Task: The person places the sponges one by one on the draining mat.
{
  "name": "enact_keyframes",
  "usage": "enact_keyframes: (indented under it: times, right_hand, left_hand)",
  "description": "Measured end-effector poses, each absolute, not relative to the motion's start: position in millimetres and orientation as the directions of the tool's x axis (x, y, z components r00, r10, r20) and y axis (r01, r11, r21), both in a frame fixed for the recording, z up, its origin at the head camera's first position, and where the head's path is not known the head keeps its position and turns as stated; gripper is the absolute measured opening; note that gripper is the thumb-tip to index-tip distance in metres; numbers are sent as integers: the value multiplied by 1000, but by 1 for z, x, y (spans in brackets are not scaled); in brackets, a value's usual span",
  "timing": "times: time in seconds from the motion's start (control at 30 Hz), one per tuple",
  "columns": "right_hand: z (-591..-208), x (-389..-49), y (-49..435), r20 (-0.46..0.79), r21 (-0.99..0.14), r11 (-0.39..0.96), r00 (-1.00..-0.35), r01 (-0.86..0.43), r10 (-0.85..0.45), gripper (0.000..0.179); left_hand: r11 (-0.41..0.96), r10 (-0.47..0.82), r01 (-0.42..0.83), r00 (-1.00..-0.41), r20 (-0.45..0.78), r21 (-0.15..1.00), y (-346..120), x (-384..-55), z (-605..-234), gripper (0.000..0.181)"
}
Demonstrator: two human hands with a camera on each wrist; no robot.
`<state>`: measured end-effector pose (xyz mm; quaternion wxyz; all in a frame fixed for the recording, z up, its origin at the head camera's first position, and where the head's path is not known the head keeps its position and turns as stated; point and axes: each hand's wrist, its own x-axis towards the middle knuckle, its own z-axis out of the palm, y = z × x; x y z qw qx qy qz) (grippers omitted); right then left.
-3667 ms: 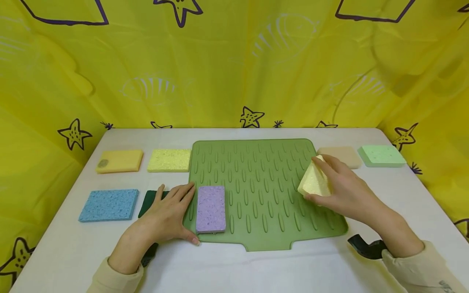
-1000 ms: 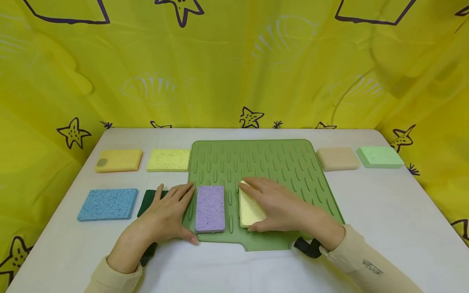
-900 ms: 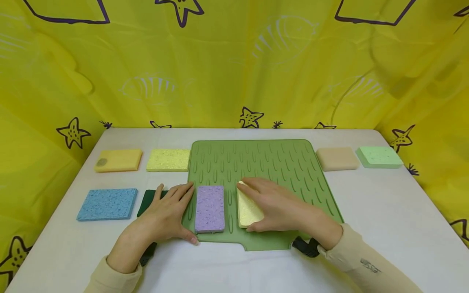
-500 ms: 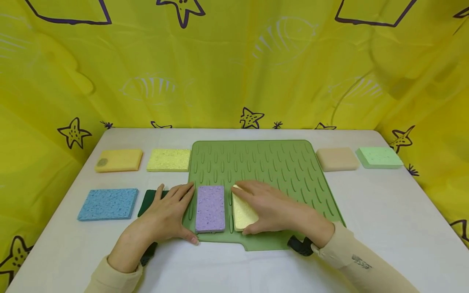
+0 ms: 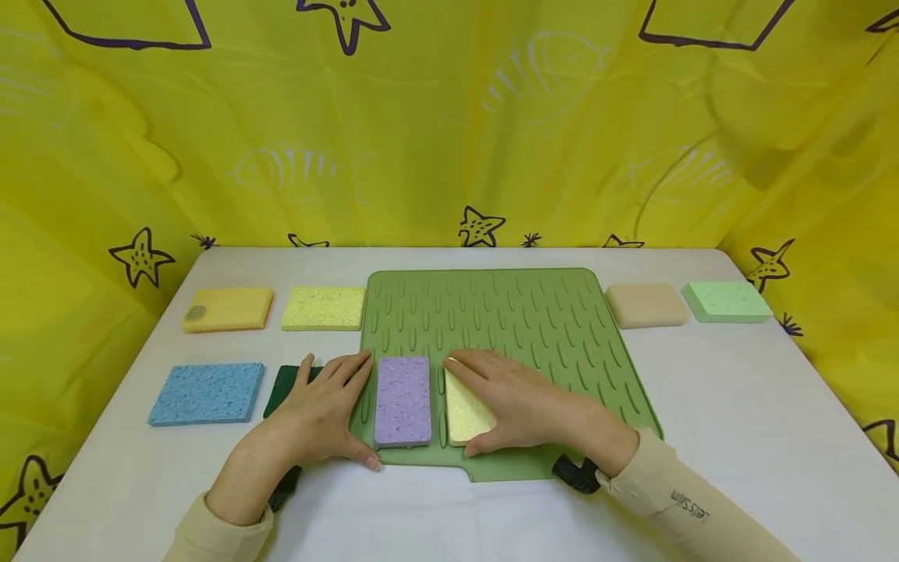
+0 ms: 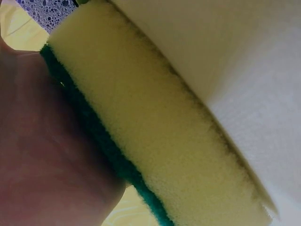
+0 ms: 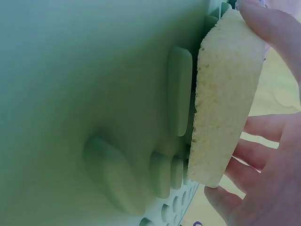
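Observation:
My right hand (image 5: 516,402) grips a pale yellow sponge (image 5: 467,410) by its ends, thumb at the near end and fingertips at the far end. In the right wrist view that sponge (image 7: 228,99) sits against the mat's raised ridges. Just left of it, a purple sponge (image 5: 403,402) lies lengthwise on the green ridged mat (image 5: 520,312), a narrow gap between the two. My left hand (image 5: 319,417) rests with fingers spread at the mat's left edge. Under its palm is a sponge with a dark green scouring top (image 5: 284,384); its yellow foam side (image 6: 150,108) shows in the left wrist view.
Left of the mat lie an orange-yellow sponge (image 5: 228,309), a speckled yellow sponge (image 5: 323,307) and a blue sponge (image 5: 207,394). A beige sponge (image 5: 646,304) and a mint green sponge (image 5: 726,301) lie at the right. A yellow curtain (image 5: 421,117) hangs behind the white table (image 5: 758,421).
My right hand has brought the pale yellow sponge from the mat's right side, where it was tilted, leftward and down beside the purple sponge. The left hand has kept its place.

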<state>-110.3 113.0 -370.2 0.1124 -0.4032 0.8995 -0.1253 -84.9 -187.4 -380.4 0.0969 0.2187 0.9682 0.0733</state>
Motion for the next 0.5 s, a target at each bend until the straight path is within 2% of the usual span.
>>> enact_keyframes:
  times: [0.5]
  right_hand:
    - [-370,-108,112,-107,-277,657,-657,-701,-747,110]
  left_hand:
    - [892,440,413,-886,-145,182,-187,-85,-381,137]
